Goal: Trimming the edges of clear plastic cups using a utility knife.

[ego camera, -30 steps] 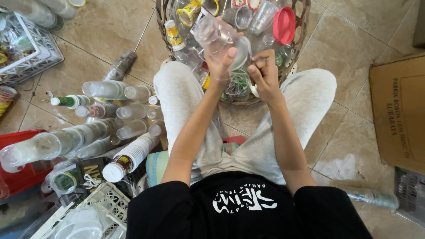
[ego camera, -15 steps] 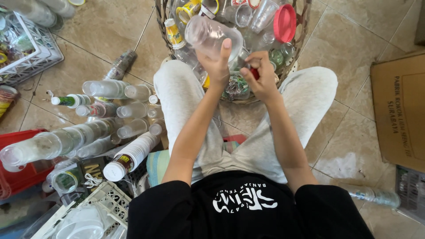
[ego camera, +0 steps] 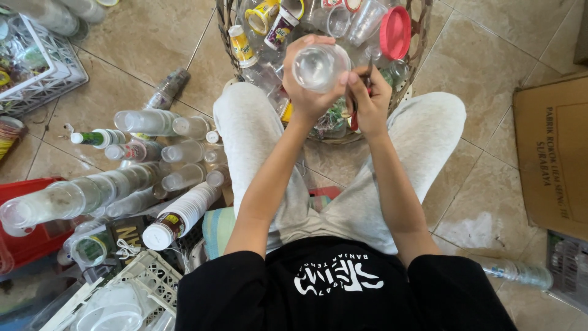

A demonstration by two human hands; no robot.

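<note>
Clear plastic cup gripped in left hand over wicker basket, right hand pinching at its rim; looks mid-strip, next needs a clean peel.

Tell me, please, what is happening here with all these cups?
A seated person holds a clear plastic cup in the left hand, its mouth facing the camera. The right hand touches its rim while holding a thin tool. A wicker basket of cups sits ahead; stacked cups lie on the floor.
</note>
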